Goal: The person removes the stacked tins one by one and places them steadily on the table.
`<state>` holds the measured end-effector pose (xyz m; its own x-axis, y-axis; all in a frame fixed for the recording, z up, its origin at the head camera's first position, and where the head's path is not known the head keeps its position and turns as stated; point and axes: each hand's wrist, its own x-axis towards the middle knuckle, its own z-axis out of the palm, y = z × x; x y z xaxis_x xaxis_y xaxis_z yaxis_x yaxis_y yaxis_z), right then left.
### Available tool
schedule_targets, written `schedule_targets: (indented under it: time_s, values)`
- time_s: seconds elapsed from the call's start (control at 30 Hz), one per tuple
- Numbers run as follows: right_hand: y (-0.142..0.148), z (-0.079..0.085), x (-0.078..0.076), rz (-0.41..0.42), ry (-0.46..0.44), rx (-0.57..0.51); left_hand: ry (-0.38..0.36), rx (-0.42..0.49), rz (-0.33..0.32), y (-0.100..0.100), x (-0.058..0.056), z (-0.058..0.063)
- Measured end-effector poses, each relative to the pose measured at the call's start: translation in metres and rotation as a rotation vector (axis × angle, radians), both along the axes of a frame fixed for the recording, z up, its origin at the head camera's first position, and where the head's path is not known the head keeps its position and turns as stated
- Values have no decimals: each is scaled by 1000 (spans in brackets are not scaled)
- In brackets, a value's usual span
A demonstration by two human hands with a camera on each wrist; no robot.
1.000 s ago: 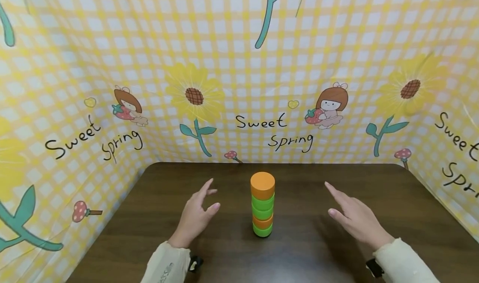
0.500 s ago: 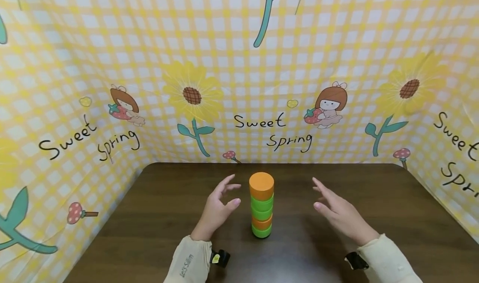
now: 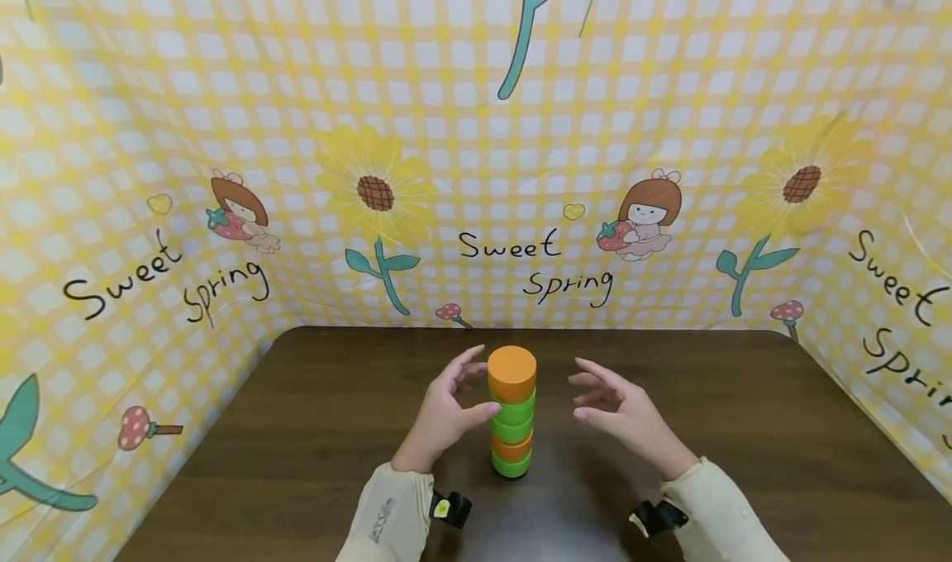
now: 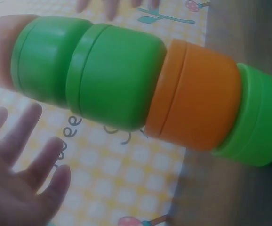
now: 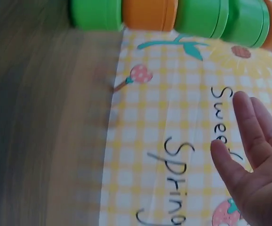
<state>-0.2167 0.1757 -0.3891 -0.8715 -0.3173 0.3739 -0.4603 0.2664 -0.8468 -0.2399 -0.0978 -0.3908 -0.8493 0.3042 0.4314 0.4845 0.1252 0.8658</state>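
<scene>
An upright stack of several round orange and green cups (image 3: 513,413) stands on the table, with an orange one on top and a green one at the bottom. Close on its left is my left hand (image 3: 445,417); in the head view the thumb tip overlaps the upper green cup. Spread, relaxed fingers of that hand show beside the stack in the left wrist view, with a gap to the cups (image 4: 117,75). To the right of the stack my right hand (image 3: 628,417) faces it with fingers loosely extended, apart from the cups (image 5: 150,14). Neither hand holds anything.
The dark brown wooden table (image 3: 357,372) runs back to a yellow checked cloth (image 3: 476,157), printed with flowers and lettering, that hangs around the back and sides. Black straps with small cameras (image 3: 452,509) sit at both wrists, beside light sleeves.
Both hands have moved inward toward the stack from either side, the left up to its edge and the right closer to it. The stack still stands as before; the head view has shifted slightly.
</scene>
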Motion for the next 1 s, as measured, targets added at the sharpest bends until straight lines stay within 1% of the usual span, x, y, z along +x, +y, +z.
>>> schedule_targets:
  time_s: [0.07, 0.17, 0.3, 0.37, 0.47, 0.63, 0.77, 0.9, 1.0]
  values:
    - [-6, 1, -2, -5, 10, -34, -15, -10, 5, 3, 0, 2]
    - [-15, 2, -6, -33, 12, -51, -38, -24, 13, 7, 1, 3]
    - [-26, 5, -9, -72, -12, -68, -72, -39, 17, 10, 1, 2]
    - [-33, 7, -10, -79, -26, -73, -88, -48, 24, 10, 2, 1]
    - [-41, 11, -11, -60, -47, -68, -109, -57, 39, 9, 3, -1]
    - [-53, 16, -12, -20, -56, -56, -108, -77, 39, 10, 4, -3]
    - [-59, 19, -12, -8, -62, -53, -86, -102, 43, 15, 4, -4]
    - [-64, 21, -12, -19, -73, -41, -70, -111, 58, 20, 4, -3]
    - [-67, 23, -11, -39, -78, -38, -78, -105, 60, 23, 4, -2]
